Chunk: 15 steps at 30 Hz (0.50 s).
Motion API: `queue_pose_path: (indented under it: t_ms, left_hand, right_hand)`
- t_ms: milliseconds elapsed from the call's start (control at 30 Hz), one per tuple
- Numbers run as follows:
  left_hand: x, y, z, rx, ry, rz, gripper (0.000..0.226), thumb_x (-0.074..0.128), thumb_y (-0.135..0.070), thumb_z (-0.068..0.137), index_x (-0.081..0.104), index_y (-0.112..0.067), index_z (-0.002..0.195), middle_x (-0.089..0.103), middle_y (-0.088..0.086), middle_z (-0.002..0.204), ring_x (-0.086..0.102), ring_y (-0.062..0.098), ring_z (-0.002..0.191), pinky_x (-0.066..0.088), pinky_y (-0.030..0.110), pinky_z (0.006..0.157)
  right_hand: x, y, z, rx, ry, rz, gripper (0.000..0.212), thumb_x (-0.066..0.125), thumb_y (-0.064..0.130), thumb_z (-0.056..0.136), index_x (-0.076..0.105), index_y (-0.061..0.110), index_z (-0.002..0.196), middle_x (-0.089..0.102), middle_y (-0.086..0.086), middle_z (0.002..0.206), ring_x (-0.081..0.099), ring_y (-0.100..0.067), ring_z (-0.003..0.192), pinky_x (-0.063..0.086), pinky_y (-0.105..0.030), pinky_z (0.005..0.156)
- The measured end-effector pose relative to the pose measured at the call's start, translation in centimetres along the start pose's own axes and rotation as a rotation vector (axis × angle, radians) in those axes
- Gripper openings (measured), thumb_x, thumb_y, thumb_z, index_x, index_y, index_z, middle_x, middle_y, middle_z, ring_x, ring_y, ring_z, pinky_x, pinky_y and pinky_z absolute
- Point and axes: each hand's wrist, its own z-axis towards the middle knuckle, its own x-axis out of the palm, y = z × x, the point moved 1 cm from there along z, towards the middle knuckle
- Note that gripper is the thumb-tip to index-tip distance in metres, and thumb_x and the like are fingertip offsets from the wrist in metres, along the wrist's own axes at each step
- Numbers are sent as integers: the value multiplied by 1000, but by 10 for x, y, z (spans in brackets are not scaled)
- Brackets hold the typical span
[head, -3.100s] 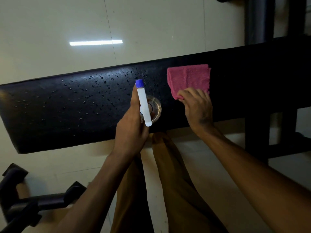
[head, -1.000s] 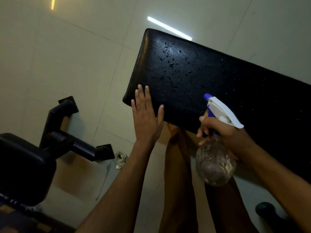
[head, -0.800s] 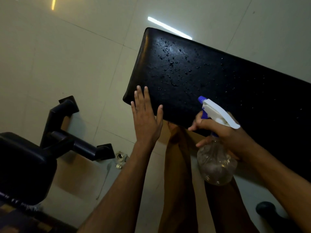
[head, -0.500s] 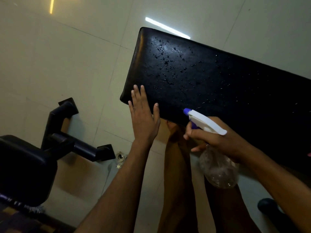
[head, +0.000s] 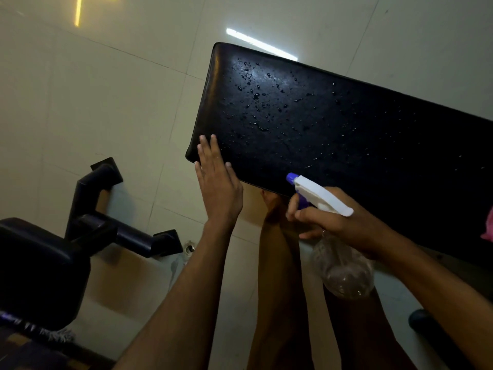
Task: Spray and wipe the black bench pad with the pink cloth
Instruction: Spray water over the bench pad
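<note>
Head view: black bench pad (head: 333, 124) runs lengthwise up-left to right, left hand (head: 217, 182) flat, fingers straight on its near corner, right hand (head: 338, 220) gripping spray bottle (head: 336, 252) (nozzle toward pad), pink cloth (head: 488, 225) at far right edge, nearer the right hand.

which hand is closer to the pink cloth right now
The right hand. It holds the spray bottle by the bench pad's near edge, toward the pink cloth at the frame's right edge. The left hand lies flat at the pad's far-left corner.

One bench pad (head: 346, 134), one spray bottle (head: 338, 252), one pink cloth (head: 488, 228), and two hands: left hand (head: 217, 188), right hand (head: 336, 222).
</note>
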Motion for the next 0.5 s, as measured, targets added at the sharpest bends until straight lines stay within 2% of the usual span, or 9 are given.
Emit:
queue_pose_path:
  t_ms: [67, 167, 200, 267, 300, 367, 433, 500]
  left_hand:
    - [-2, 3, 2, -131, -41, -70, 59, 32, -20, 109, 8, -18, 162, 2, 4, 170, 1, 18, 156, 10, 46, 128]
    - [-4, 6, 2, -185, -40, -97, 59, 30, -28, 109, 6, -19, 162, 2, 4, 170, 2, 18, 156, 15, 48, 127]
    - [-5, 6, 1, -161, -29, -79, 60, 31, -30, 109, 6, -18, 162, 2, 4, 170, 2, 18, 156, 15, 48, 127]
    - [-7, 5, 1, -66, -2, -28, 60, 32, -31, 108, 8, -16, 162, 3, 5, 170, 2, 18, 156, 11, 47, 127]
    - [-7, 3, 0, -8, 16, -2, 61, 33, -31, 108, 9, -15, 161, 3, 6, 170, 1, 18, 156, 9, 46, 128]
    - [-5, -2, -1, 85, 52, 33, 61, 35, -30, 108, 10, -13, 161, 2, 7, 170, 0, 19, 157, 7, 45, 128]
    - [-1, -10, -3, 151, 84, 72, 61, 36, -30, 108, 12, -15, 161, 2, 8, 170, 0, 22, 157, 6, 47, 128]
    - [6, -20, -4, 213, 111, 149, 60, 37, -31, 107, 14, -20, 161, 0, 10, 169, 0, 24, 156, 4, 50, 127]
  right_hand:
    - [-2, -5, -3, 40, 25, -35, 21, 64, 25, 78, 67, 6, 88, 71, -14, 90, 69, -32, 96, 62, -53, 80]
    - [-4, -18, -10, 104, -47, -29, 24, 68, 22, 79, 65, -1, 84, 69, -14, 73, 72, -32, 79, 60, -58, 77]
    - [-5, -22, -14, 113, -60, -25, 19, 70, 19, 84, 65, 0, 85, 69, -13, 75, 72, -28, 78, 61, -57, 75]
    - [-8, -29, -22, 115, -30, -39, 4, 68, 12, 91, 69, 10, 88, 71, -7, 88, 71, -20, 88, 64, -48, 74]
    - [-10, -32, -27, 119, -12, -40, 4, 67, 12, 92, 69, 11, 89, 72, -5, 92, 71, -18, 92, 64, -44, 74]
    - [-14, -40, -36, 119, -38, -32, 15, 69, 15, 87, 67, 0, 89, 72, -11, 84, 72, -28, 85, 62, -39, 72]
    - [-20, -47, -44, 95, -117, -40, 25, 67, 14, 81, 63, -11, 81, 70, -19, 71, 70, -36, 73, 59, -33, 62]
    - [-24, -49, -51, 79, -167, -22, 24, 65, 19, 77, 66, -4, 83, 70, -19, 78, 72, -31, 76, 62, -36, 63]
